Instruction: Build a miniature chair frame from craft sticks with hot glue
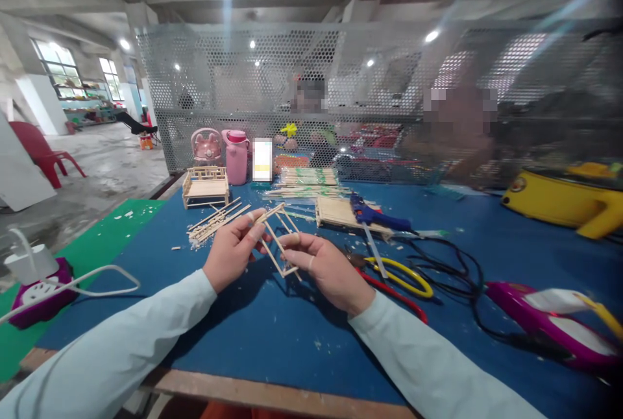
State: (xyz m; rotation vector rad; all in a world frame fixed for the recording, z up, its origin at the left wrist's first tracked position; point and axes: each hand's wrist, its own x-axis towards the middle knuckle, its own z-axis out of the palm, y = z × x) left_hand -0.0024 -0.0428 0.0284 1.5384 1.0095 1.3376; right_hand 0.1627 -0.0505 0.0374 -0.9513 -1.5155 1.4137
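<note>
A small open frame of thin wooden sticks (272, 242) is held up between both hands over the blue table. My left hand (232, 245) pinches its upper left side between thumb and fingers. On the other side, my right hand (331, 268) grips the frame's right edge, thumb and fingertips closed on it. Loose sticks (214, 226) lie behind my left hand. Past my right hand are pliers with one yellow and one red handle (409, 276). A blue glue gun (377, 216) rests by a flat panel of sticks (335, 211).
A small stick-built bench (206, 187), a pink flask (237, 158) and a lit phone (262, 161) stand at the back. Bundled sticks (309, 177) lie before a perforated metal screen (272, 69). Power strips (43, 292) with cords sit left and right; a yellow electric pan (549, 202) stands right.
</note>
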